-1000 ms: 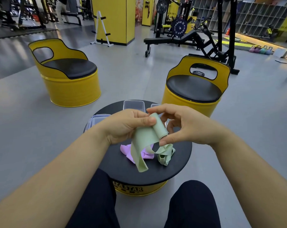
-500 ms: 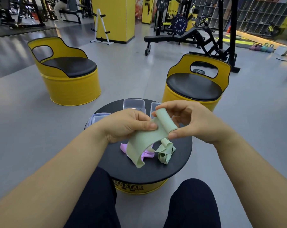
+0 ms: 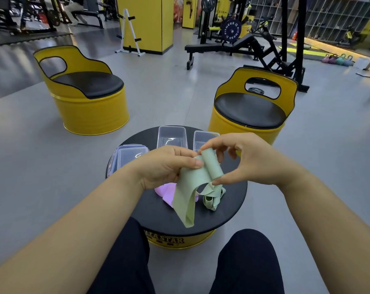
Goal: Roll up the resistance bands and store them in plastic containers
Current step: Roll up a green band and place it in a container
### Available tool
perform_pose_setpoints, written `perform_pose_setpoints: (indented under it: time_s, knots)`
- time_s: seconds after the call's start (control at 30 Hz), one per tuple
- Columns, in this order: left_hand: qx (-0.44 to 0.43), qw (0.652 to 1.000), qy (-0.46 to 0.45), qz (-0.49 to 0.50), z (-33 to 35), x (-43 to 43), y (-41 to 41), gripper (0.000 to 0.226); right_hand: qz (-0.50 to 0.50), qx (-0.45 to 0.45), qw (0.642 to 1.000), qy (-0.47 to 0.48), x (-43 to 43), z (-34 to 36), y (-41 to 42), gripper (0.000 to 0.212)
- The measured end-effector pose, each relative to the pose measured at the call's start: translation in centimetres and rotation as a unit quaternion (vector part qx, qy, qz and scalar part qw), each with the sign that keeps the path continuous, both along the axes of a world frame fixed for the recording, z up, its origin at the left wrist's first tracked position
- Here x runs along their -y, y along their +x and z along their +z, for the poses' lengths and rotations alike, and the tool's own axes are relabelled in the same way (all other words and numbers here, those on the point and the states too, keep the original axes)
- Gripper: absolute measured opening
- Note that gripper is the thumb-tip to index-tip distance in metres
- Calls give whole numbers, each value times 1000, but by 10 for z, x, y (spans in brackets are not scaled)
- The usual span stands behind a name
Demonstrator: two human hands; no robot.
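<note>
**Left hand [image 3: 165,166] and right hand [image 3: 249,160] rolling a green band [image 3: 211,166]**

With my right hand I am pinching the rolled end of the green band between thumb and fingertips, while my left hand is gripping the flat part just beside the roll. I am holding it above the round black table [image 3: 228,206], its loose tail hanging toward the tabletop. A purple band [image 3: 167,194] and a second green band [image 3: 210,201] are lying crumpled beneath my hands. Two open clear boxes [image 3: 172,135] are standing at the table's far edge, a lidded box [image 3: 129,155] to their left. Two yellow barrel seats [image 3: 90,107] are sitting beyond.
</note>
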State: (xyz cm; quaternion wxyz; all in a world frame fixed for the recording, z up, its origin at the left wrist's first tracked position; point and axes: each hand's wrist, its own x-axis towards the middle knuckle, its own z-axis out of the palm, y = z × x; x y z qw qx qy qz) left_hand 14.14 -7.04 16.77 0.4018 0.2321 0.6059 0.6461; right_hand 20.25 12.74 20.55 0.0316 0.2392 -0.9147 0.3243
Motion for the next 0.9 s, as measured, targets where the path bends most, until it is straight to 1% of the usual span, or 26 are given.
perform_pose_setpoints:
  time_s: [0.13, 0.23, 0.43, 0.5, 0.53, 0.57, 0.6, 0.63, 0.67, 0.7, 0.77, 0.9]
  knots:
    - [10, 999, -13, 30, -5, -6, 4, 24, -1, -11, 999, 44, -2, -5, -3, 54]
    - [-15, 997, -39, 63, -4, -12, 9, 12, 3, -7, 998, 70, -3, -9, -6, 53]
    - [-53, 991, -55, 106, -4, -14, 10, 12, -6, -6, 998, 68, -5, -17, -8, 59]
    - [-64, 990, -48, 118, -5, -13, 8, 19, -14, -5, 998, 59, -5, -19, -7, 63]
    - [-62, 990, -39, 124, -6, -12, 6, 24, -23, 14, 999, 25, -4, -20, -6, 66]
    - [-58, 989, -27, 130, -6, -11, 6, 30, -37, 45, 998, -33, -3, -21, -5, 67]
    - [-56, 989, -13, 138, -6, -11, 5, 34, -58, 78, 989, -112, -1, -22, -3, 63]
    - [-55, 987, -2, 150, -6, -11, 5, 37, -83, 101, 974, -187, 2, -24, -1, 55]
    - [-55, 985, 10, 163, -6, -12, 4, 39, -111, 113, 958, -240, 5, -26, 0, 45]
    - [-51, 983, 25, 175, -6, -13, 5, 39, -139, 117, 946, -268, 9, -29, 1, 41]
    - [-47, 981, 53, 183, -5, -15, 5, 37, -171, 118, 933, -294, 18, -35, 2, 46]
    - [-52, 978, 79, 186, -4, -17, 8, 33, -206, 89, 906, -360, 31, -41, 2, 33]
